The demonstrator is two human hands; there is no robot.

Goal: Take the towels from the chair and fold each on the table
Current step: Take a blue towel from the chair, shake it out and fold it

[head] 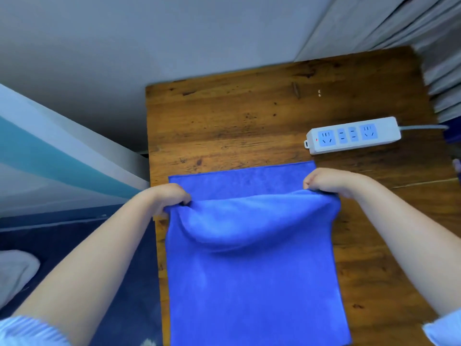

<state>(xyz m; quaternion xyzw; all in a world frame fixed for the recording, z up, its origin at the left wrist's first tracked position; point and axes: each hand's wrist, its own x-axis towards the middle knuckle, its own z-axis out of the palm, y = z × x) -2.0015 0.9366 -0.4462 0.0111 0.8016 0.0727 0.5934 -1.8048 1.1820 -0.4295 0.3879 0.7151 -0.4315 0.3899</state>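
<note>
A blue towel (252,265) lies spread along the left part of the wooden table (237,121). Its near part is lifted and doubled over the far part, with a sagging fold between my hands. My left hand (169,199) pinches the towel's left corner of the lifted edge. My right hand (326,182) pinches the right corner of that same edge. The towel's far strip lies flat on the table beyond my hands. No chair is in view.
A white power strip (353,134) with blue sockets lies on the table to the far right, its cable running off right. A wall stands behind the table. Dark blue floor (74,245) lies left of the table's edge.
</note>
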